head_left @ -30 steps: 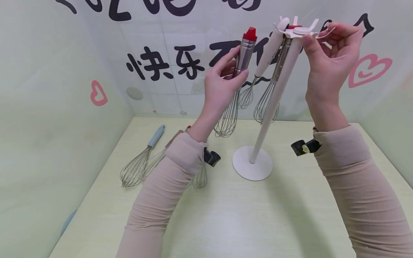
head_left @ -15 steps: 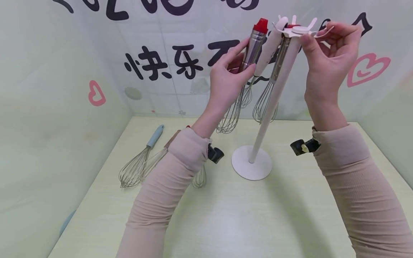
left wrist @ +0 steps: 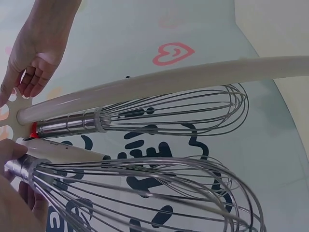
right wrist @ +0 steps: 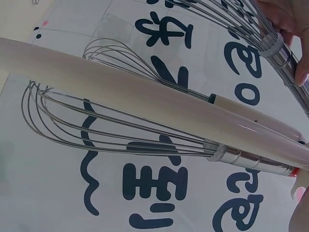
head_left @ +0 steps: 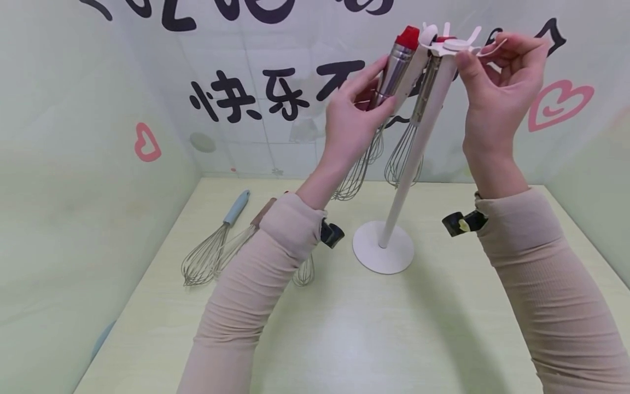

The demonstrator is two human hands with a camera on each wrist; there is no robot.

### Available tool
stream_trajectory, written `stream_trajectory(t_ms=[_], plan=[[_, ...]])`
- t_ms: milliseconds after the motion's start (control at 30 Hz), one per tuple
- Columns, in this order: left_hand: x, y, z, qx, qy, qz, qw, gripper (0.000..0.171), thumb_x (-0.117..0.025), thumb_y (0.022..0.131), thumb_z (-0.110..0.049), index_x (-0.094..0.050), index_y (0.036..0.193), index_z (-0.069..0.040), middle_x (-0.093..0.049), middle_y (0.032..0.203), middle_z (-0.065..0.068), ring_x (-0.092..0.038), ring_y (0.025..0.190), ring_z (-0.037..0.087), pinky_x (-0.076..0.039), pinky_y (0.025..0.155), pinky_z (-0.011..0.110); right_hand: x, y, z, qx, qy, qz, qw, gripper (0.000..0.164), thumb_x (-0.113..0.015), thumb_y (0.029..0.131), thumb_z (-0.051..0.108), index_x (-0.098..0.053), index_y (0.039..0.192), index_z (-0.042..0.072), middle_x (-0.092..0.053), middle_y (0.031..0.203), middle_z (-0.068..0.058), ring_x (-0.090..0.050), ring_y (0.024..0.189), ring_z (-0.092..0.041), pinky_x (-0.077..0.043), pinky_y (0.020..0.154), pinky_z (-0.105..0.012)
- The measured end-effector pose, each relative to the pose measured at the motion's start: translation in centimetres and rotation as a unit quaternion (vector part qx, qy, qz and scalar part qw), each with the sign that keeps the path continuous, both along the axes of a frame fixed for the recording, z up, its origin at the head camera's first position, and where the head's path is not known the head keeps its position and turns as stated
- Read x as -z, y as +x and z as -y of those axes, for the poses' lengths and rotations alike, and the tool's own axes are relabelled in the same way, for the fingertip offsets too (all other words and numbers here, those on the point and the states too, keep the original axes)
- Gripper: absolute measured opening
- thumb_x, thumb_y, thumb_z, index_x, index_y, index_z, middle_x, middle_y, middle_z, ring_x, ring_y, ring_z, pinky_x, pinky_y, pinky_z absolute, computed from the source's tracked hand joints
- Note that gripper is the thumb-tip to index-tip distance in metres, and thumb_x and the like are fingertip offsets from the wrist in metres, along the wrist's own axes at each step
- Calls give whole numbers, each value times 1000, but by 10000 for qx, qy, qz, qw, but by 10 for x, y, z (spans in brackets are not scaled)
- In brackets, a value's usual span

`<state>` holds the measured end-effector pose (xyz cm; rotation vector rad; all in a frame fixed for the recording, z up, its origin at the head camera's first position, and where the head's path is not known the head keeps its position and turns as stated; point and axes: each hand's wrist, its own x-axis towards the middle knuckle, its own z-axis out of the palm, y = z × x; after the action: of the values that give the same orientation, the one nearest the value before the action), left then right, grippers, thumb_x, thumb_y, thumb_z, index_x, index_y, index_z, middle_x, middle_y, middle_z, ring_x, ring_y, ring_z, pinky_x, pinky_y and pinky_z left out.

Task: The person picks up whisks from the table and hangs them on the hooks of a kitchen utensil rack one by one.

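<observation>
My left hand (head_left: 351, 120) grips a whisk (head_left: 396, 68) by its steel handle, red cap upward and wires hanging down at a tilt. That cap is close to the hooked top of a white stand (head_left: 415, 156); whether they touch I cannot tell. With thumb and fingers, my right hand (head_left: 502, 104) pinches one curved hook on the stand's right side. A white-handled whisk (left wrist: 63, 149) and a steel-handled whisk (left wrist: 67, 124) hang from the stand. In the right wrist view the held whisk (right wrist: 285, 63) is apart from the pole.
On the table at left lie a blue-handled whisk (head_left: 238, 207) and a brown-handled whisk (head_left: 262, 212). A smaller wire whisk head (head_left: 305, 271) shows beside the left sleeve, which covers the rest. The stand's round base (head_left: 366, 254) rests on the table, before a lettered back wall.
My left hand has carried the red-capped whisk rightward and slightly up, closer to the stand's top, where it now overlaps the white-handled whisk. My right hand keeps its pinch on the hook.
</observation>
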<state>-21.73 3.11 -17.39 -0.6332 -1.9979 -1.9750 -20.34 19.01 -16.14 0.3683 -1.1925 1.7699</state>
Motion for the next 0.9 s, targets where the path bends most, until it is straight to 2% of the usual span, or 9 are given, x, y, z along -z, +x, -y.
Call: stream_trajectory(t_ms=[300,567,900], plan=[[0,-1,1,-57,-348,-142,9993,53,-69,84,-3,-57,134,-17,-57,120,11,-64,99,19,-55,82,17,1,1,-1,78,69,0,9999,34,-75,74,-4,-50,95,6,-54,87,-3,-53,88,-17,-50,86,-26],[3,-3,-2,-63,-1052,-542,9930,51,-65,85,-3,-57,134,-15,-57,115,13,-63,91,15,-54,79,14,3,1,-2,101,89,4,9999,35,-77,74,-1,-50,95,6,-54,88,-3,-53,88,-17,-50,87,-26],[12,-4,-8,237,-774,-402,9959,54,-67,86,-5,-53,138,-14,-60,119,14,-65,98,19,-55,84,16,1,-1,0,-13,-14,51,10000,35,-76,74,-3,-51,96,6,-54,89,-5,-53,89,-17,-50,86,-25]])
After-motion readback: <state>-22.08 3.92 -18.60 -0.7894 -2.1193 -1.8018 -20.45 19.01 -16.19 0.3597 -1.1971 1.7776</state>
